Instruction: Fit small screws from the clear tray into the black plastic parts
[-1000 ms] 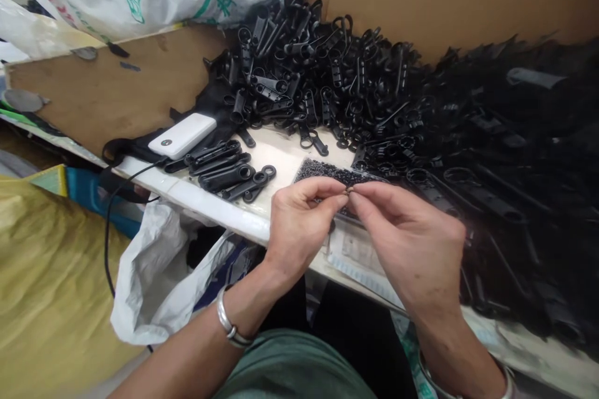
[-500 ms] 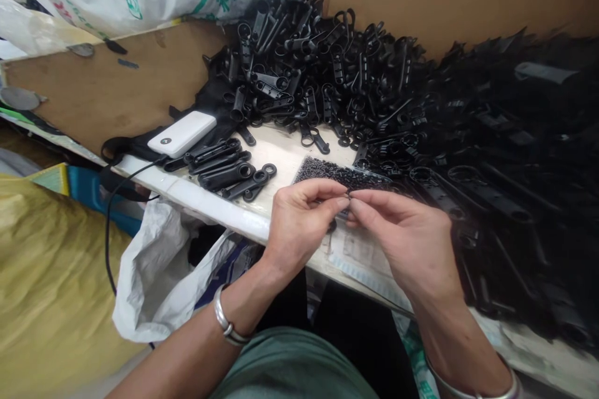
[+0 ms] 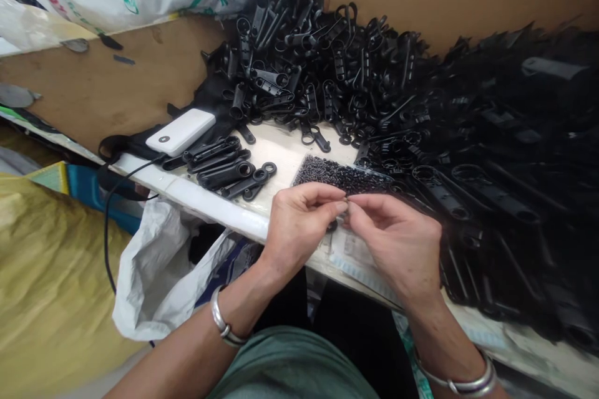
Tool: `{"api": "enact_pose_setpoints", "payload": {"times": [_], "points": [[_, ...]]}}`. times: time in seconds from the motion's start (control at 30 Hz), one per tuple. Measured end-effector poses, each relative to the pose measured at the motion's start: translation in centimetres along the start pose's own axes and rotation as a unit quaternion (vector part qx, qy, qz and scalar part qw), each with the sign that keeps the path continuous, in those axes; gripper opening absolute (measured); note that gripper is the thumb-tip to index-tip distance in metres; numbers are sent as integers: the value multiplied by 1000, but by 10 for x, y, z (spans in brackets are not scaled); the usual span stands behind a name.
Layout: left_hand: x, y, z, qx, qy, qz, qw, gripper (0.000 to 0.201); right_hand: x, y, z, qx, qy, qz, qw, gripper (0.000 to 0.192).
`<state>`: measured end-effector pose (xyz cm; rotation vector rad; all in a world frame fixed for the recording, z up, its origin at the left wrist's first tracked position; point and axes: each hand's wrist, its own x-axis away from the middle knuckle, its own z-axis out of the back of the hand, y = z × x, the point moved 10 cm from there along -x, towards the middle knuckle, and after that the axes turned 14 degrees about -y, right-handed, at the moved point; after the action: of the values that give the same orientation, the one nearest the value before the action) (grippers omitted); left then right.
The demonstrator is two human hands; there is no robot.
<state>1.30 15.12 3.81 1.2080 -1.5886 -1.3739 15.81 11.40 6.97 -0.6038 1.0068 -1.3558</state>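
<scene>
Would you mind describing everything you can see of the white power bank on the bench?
The white power bank is a flat, rounded-corner slab, apparently smooth plastic, with a small dark round mark near its left end. It lies flat and angled on a black strap or cloth at the left edge of the white bench top, just left of a short row of black plastic parts. A black cable runs from its left end down over the bench edge. Neither hand touches it.

The left hand [image 3: 299, 227] and right hand [image 3: 400, 246] meet fingertip to fingertip, each grip pinched closed.
</scene>
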Motion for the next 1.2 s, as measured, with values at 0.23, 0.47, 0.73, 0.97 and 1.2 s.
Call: {"api": "enact_pose_setpoints", "payload": {"times": [0.23, 0.47, 0.73, 0.97, 1.2], "points": [[19, 24, 0, -380, -100, -44, 919, 35, 4, 17, -2, -35, -54, -45, 997, 11], [20, 4, -5, -579, -150, 8, 801, 26, 14, 25, 2, 9, -76, -41, 996, 9], [5, 0, -16, -620, -149, 27, 770, 18, 18, 27, -1, 42, -80, -23, 996, 9], [3, -2, -18, -649, -134, 14, 749, 19, 18, 28, -11, 44, -90, 6, 995, 9], [2, -1, -17, -650, -125, 11, 750, 18, 17, 30, -18, 61, -107, 13, 992, 10]]}}
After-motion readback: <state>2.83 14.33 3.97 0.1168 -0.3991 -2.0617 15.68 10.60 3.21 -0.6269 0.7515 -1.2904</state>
